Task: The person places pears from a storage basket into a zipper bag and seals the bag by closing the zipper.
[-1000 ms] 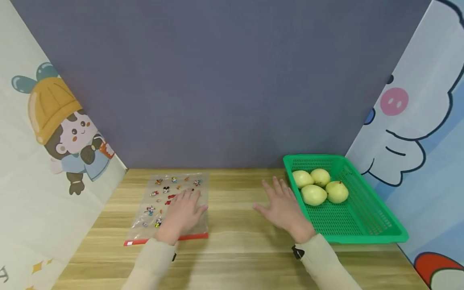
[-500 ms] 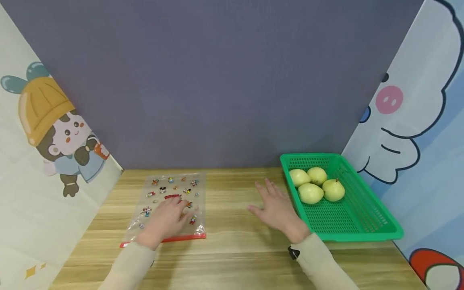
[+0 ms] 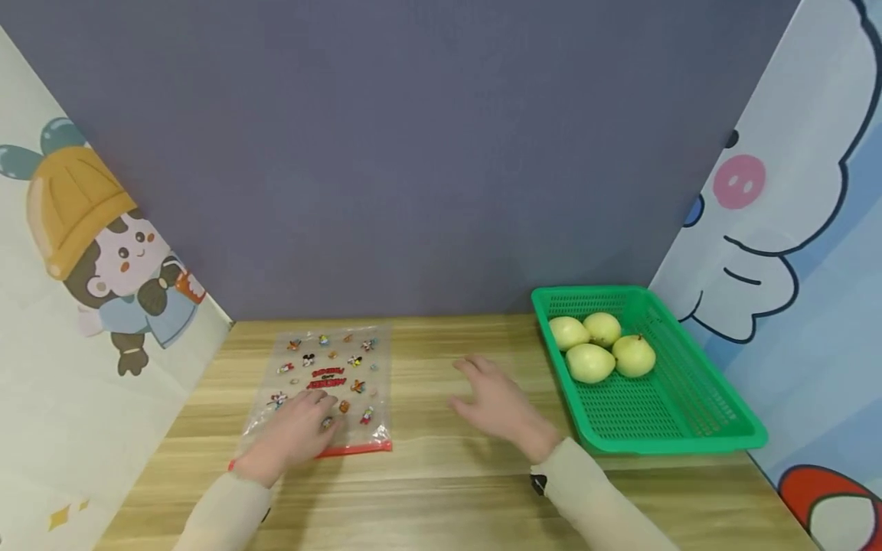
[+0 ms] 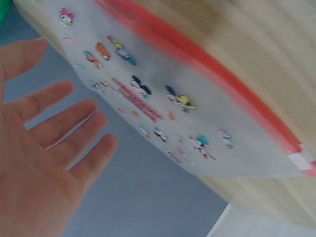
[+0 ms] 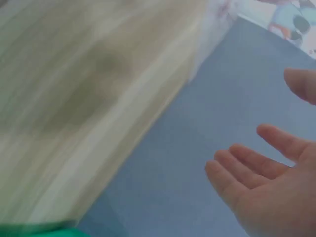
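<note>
A clear zip bag [image 3: 372, 383] printed with small cartoon figures lies flat on the wooden table, its red slider edge [image 4: 217, 74] toward the person. Over the bag's near left part hovers my left hand [image 3: 292, 432], fingers relaxed and holding nothing; the left wrist view shows the palm [image 4: 39, 148] and spread fingers apart from the plastic. My right hand [image 3: 503, 405] is held over the table between the bag and a green basket [image 3: 668, 444], its fingers loosely bent around nothing. Several yellow-green pears [image 3: 590, 363] sit in the basket's left rear part.
A grey-blue panel [image 3: 379, 153] stands behind the wooden table [image 3: 427, 497]. Cartoon-printed walls flank it, with a yellow-capped figure [image 3: 83, 199] on the left and a white pig-nosed figure [image 3: 792, 191] on the right. The basket stands near the table's right edge.
My left hand has drawn back toward the person and left, uncovering more of the bag's printing. My right hand has moved left, away from the basket. The head view has shifted slightly.
</note>
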A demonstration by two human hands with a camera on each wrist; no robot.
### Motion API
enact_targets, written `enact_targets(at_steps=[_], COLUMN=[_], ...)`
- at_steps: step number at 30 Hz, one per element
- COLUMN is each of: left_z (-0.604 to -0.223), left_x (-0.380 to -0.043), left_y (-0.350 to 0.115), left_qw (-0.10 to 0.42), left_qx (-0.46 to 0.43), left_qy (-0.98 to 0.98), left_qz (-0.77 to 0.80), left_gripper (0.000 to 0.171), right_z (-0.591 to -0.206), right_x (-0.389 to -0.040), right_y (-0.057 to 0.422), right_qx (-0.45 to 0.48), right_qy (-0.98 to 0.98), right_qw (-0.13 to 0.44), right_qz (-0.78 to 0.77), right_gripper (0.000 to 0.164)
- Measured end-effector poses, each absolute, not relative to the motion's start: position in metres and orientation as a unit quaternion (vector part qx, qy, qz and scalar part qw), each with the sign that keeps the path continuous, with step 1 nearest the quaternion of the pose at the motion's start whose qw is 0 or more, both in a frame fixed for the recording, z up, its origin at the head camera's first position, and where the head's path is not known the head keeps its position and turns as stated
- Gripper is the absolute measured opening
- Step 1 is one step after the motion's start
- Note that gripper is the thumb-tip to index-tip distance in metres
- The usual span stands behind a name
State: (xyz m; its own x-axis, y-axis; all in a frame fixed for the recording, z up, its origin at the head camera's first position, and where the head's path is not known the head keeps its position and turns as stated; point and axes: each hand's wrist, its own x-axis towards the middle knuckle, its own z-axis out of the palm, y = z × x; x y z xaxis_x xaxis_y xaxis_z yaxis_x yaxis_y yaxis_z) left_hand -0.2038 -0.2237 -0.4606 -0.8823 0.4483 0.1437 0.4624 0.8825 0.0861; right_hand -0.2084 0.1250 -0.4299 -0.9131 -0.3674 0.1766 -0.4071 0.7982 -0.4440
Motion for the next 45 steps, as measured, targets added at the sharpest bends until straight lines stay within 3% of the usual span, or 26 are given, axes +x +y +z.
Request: enact_targets(at_steps=[8, 13, 23, 36, 45], left_z=[-0.469, -0.476, -0.49, -0.492, -0.49], left_x=[-0.197, -0.194, -0.189, -0.188, -0.187], left_y=[-0.235, -0.242, -0.254, -0.25, -0.24], left_qw=[0.02, 0.016, -0.023, -0.015, -0.004], left_qx=[-0.218, -0.222, -0.199, -0.214, -0.234], left_qy=[-0.973, -0.972, -0.975, -0.97, -0.966], left_qz=[-0.071, -0.07, -0.096, -0.109, -0.108], left_gripper=[0.049, 0.047, 0.059, 0.042, 0.034], right_z=[-0.446, -0.451, -0.456, -0.468, -0.477], right_x=[-0.209, -0.206, -0.201, -0.194, -0.193], right_y=[0.107, 0.097, 0.072, 0.053, 0.038], right_qx=[0.246, 0.258, 0.294, 0.324, 0.367], right_qy=[-0.946, -0.949, -0.944, -0.937, -0.924], right_qw=[0.034, 0.018, 0.006, -0.007, 0.02], right_qz=[0.207, 0.183, 0.147, 0.129, 0.103], right_gripper=[0.054, 0.056, 0.059, 0.051, 0.041])
